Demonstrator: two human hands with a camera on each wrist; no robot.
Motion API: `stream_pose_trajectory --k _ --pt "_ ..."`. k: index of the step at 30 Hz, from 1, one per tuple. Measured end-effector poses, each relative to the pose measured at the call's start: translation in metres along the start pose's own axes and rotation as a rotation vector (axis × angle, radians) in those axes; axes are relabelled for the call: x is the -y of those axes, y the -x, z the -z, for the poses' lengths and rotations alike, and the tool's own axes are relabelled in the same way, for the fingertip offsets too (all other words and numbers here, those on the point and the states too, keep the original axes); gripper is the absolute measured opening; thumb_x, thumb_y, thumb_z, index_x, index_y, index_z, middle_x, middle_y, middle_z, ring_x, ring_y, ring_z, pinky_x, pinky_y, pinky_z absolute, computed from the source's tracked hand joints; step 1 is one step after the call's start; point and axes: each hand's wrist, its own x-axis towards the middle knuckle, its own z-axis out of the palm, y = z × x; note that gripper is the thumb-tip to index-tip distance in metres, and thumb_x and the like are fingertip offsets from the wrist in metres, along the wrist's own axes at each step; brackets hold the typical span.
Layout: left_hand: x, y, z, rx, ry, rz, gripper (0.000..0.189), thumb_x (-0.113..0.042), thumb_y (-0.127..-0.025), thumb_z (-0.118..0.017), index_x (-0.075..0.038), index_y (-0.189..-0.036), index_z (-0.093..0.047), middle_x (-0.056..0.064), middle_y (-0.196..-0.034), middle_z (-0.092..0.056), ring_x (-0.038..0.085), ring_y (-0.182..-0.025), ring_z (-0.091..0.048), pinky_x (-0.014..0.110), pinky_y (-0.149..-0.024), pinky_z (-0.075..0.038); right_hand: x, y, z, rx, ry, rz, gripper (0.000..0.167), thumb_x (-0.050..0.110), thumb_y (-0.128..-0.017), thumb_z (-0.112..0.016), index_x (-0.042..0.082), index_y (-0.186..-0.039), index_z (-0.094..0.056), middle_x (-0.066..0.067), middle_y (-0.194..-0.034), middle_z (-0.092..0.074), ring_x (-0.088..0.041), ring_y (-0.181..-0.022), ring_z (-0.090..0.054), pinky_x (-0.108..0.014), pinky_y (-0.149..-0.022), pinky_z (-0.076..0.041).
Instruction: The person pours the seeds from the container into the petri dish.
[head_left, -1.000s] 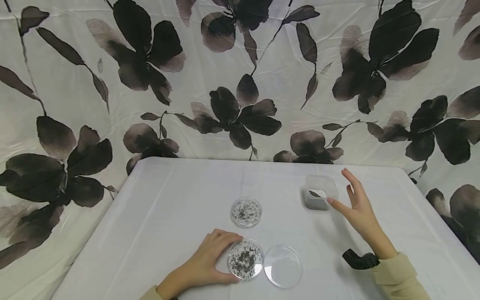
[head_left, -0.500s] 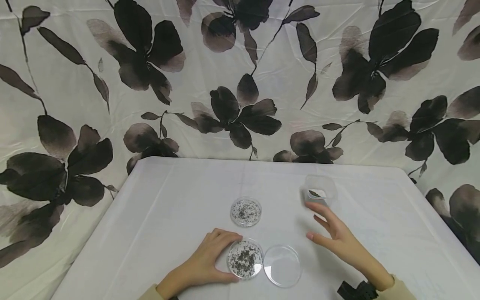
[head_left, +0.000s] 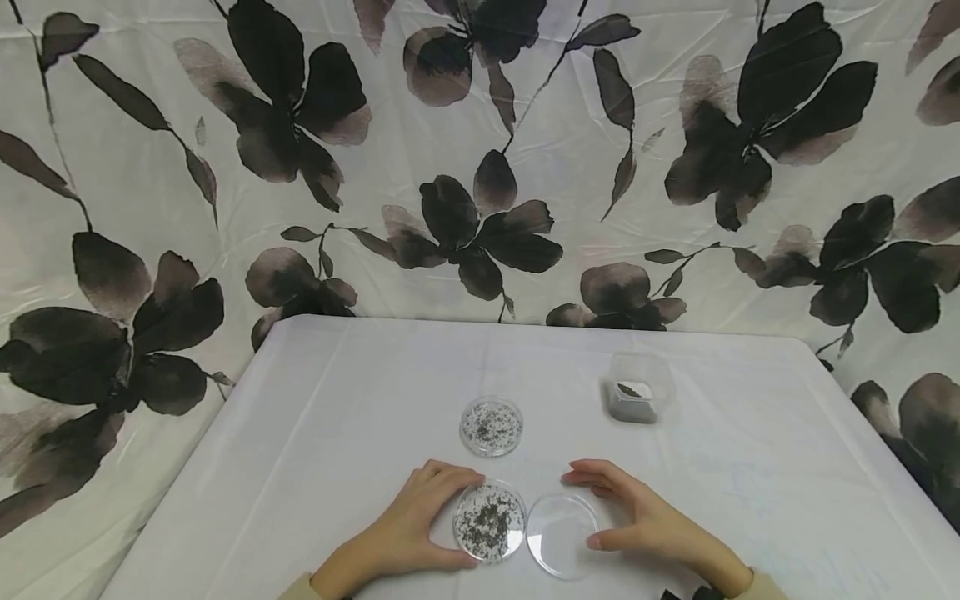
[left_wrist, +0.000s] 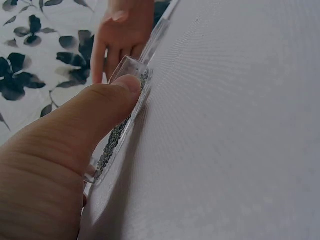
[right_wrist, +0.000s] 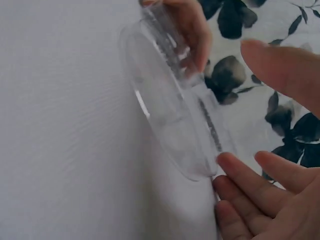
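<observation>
My left hand (head_left: pixel 417 523) holds a clear petri dish (head_left: pixel 490 522) of dark granules between thumb and fingers, flat on the table. The left wrist view shows the thumb (left_wrist: pixel 112 102) pressed on the dish wall, with the granules (left_wrist: pixel 112 142) in a layer inside. Right beside that dish lies a clear round lid (head_left: pixel 558 546) with nothing in it. My right hand (head_left: pixel 645 521) hovers over the lid's right side, thumb and fingers spread apart around it. In the right wrist view, the lid (right_wrist: pixel 155 110) appears apart from the thumb; whether a fingertip touches its rim I cannot tell.
Behind the held dish stands another petri dish (head_left: pixel 491 426) with scattered dark granules. A small clear box (head_left: pixel 632 404) with its lid raised sits at the back right, something dark inside. White cloth covers the table (head_left: pixel 360 400); a floral curtain (head_left: pixel 585 167) hangs behind it.
My right hand has moved from the small box at the back right, forward and left to the clear lid. The left hand stays on its petri dish.
</observation>
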Motion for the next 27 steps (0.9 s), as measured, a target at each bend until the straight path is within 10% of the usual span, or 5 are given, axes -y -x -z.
stream_pose_trajectory --k 11,27 --pt "-0.001 0.0 0.0 0.007 0.013 0.017 0.089 -0.064 -0.067 -0.082 -0.025 -0.14 -0.052 -0.018 -0.136 -0.052 0.004 -0.118 -0.041 0.036 -0.096 -0.039 -0.002 0.004 -0.022 -0.042 0.484 0.058 0.101 0.044 -0.063 -0.091 0.016 -0.147 -0.043 0.001 -0.142 -0.046 -0.015 -0.125 -0.038 -0.031 -0.104 -0.036" --pt "-0.002 0.0 0.003 -0.007 0.025 -0.009 0.086 -0.06 -0.069 -0.083 -0.023 -0.139 -0.052 -0.014 -0.134 -0.054 0.007 -0.116 -0.043 0.038 -0.095 -0.04 -0.004 -0.003 -0.021 -0.07 0.294 0.099 0.103 0.015 -0.061 -0.092 0.003 -0.149 -0.037 -0.01 -0.139 -0.052 -0.021 -0.127 -0.051 -0.017 -0.108 -0.031"
